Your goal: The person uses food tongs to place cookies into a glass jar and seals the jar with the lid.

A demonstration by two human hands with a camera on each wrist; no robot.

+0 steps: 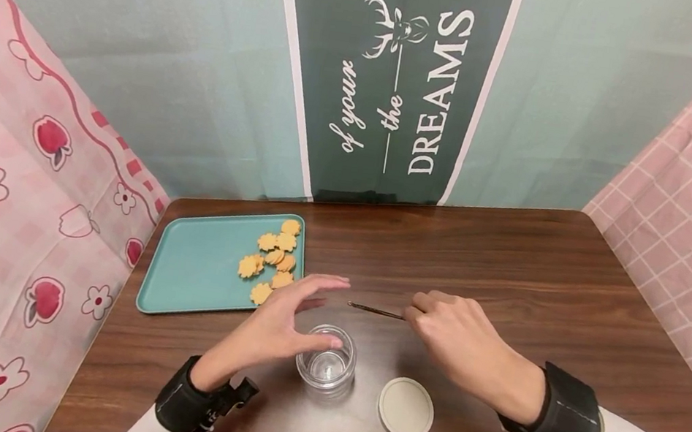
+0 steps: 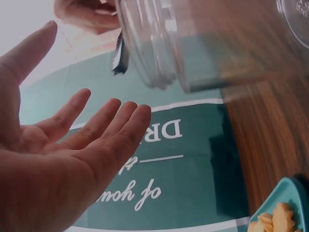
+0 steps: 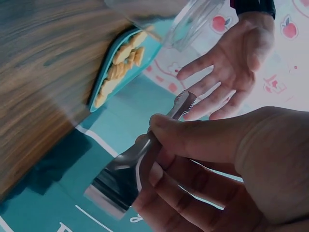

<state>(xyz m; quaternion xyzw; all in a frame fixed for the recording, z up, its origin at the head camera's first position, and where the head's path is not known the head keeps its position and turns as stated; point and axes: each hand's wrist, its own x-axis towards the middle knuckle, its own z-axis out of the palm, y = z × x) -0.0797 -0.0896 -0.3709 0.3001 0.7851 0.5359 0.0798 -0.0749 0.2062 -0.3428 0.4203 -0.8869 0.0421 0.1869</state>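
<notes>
My right hand [image 1: 456, 331] grips small metal tongs [image 1: 375, 311] by their middle, with the serrated tips [image 3: 186, 104] pointing left toward the other hand. In the right wrist view, thumb and fingers pinch them, and their broad bent end sticks out on the far side. My left hand [image 1: 279, 325] is open and holds nothing, fingers spread and curved beside a clear glass jar [image 1: 325, 384]. Seen from the head, the left thumb overlaps the jar's mouth. The jar stands upright without a lid. A round pale lid [image 1: 406, 409] lies on the table right of it.
At the left of the brown wooden table [image 1: 499, 260] lies a teal tray [image 1: 193, 265]. Several flower-shaped cookies [image 1: 260, 294] are gathered along its right side. Behind the table hangs a green cloth [image 1: 351, 180] with white lettering, and patterned pink cloths flank both sides.
</notes>
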